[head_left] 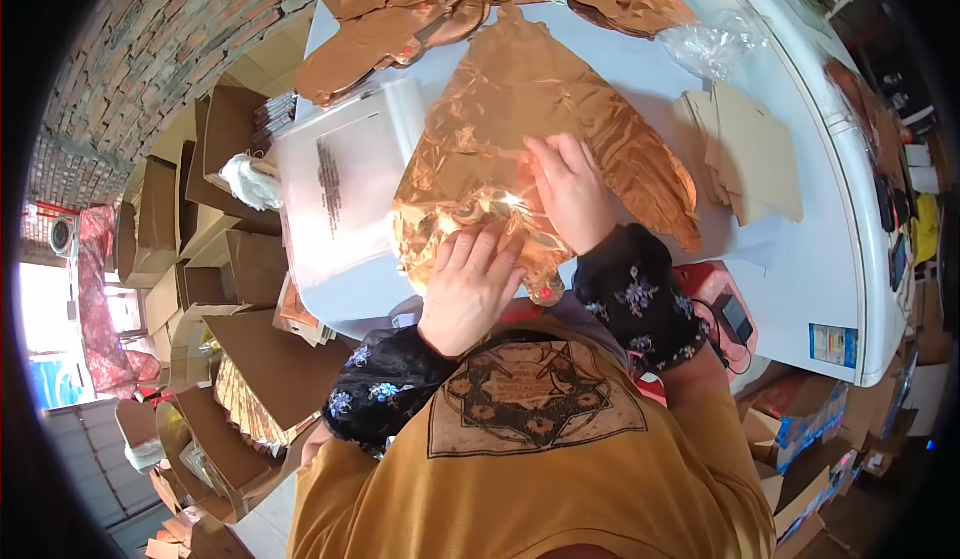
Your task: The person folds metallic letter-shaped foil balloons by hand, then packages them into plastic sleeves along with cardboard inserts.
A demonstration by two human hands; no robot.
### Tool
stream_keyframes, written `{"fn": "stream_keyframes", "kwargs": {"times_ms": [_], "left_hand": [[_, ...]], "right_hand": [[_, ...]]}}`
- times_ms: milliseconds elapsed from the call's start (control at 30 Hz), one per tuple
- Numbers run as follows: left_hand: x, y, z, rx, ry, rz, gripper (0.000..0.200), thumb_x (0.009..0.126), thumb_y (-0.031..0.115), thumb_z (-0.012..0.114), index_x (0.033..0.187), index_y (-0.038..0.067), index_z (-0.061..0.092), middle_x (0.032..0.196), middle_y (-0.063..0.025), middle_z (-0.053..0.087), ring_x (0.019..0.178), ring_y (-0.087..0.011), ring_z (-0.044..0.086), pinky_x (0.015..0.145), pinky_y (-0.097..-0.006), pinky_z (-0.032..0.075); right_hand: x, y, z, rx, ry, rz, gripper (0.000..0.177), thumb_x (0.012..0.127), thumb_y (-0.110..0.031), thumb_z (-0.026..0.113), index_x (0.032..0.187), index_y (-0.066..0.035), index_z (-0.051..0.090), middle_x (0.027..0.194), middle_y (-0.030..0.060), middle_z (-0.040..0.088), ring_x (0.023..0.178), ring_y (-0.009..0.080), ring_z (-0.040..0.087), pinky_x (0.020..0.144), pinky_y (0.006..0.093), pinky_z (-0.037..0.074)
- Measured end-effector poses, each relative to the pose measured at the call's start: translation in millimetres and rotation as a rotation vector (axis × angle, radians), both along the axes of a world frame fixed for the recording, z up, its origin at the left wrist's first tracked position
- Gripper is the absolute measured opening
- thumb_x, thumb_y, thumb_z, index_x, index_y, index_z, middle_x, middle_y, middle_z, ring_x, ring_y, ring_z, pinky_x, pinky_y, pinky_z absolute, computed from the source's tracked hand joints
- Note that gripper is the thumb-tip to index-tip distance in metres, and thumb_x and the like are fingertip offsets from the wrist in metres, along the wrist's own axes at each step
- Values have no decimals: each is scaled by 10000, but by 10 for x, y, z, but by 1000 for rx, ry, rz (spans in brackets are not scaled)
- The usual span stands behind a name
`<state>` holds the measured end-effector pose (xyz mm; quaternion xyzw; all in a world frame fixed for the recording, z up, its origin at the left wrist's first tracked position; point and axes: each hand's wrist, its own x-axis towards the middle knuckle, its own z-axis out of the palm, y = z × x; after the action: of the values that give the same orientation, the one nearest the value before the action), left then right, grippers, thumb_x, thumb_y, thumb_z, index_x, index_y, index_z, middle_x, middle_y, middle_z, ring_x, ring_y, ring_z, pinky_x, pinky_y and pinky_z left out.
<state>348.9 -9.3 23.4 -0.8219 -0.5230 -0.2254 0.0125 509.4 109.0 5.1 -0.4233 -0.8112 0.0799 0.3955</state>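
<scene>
A flat copper-coloured foil balloon [500, 89] lies on the white table, narrow at the far end and wide towards me. Its near edge is crumpled and shiny, and a small rounded tab [545, 287] with a red mark sticks out there. My left hand [470, 284] rests on this near edge, fingers laid over the foil and thumb out to the right. Further up on the right, my right hand [570, 184] has its fingers bent together on the foil and seems to pinch a bit of it. The fingertips partly hide the contact.
More copper foil pieces [400, 34] are heaped at the table's far end. Clear plastic bags [340, 179] lie left, a crumpled clear bag [715, 44] and beige cards [745, 149] right. A pink device [725, 304] sits near my right forearm. Cardboard boxes [265, 329] crowd the left.
</scene>
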Motion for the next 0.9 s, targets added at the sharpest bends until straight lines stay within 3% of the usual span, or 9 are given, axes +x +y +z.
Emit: {"fn": "stream_keyframes", "kwargs": {"times_ms": [167, 367, 467, 900], "left_hand": [[-8, 25, -45, -15, 31, 8, 337, 861, 250, 659, 1164, 103, 637, 1109, -73, 582, 1041, -259, 544, 890, -385, 431], [-22, 26, -99, -39, 1, 13, 362, 860, 292, 661, 1169, 105, 639, 1108, -77, 583, 1047, -255, 547, 886, -388, 429], [3, 6, -96, -68, -20, 34, 374, 860, 307, 661, 1173, 104, 637, 1112, -80, 583, 1051, -259, 547, 901, -394, 430], [-6, -9, -115, -65, -134, 37, 384, 858, 256, 672, 1192, 72, 621, 1149, -109, 570, 1092, -290, 536, 957, -422, 429]], "right_hand": [[-62, 191, -123, 3, -117, -46, 299, 894, -52, 584, 1190, -18, 610, 1044, 88, 556, 990, 291, 530, 820, 380, 484], [-97, 287, -405, -193, 67, -71, 230, 968, -170, 558, 1151, -48, 623, 1013, 70, 554, 979, 283, 525, 806, 359, 474], [-85, 253, -292, -32, -68, -23, 344, 858, -9, 613, 1201, -19, 619, 1026, 102, 545, 942, 278, 524, 822, 367, 465], [-93, 387, -268, 103, -194, -34, 411, 823, -118, 704, 1228, -89, 633, 981, 84, 532, 902, 285, 522, 788, 385, 479]]}}
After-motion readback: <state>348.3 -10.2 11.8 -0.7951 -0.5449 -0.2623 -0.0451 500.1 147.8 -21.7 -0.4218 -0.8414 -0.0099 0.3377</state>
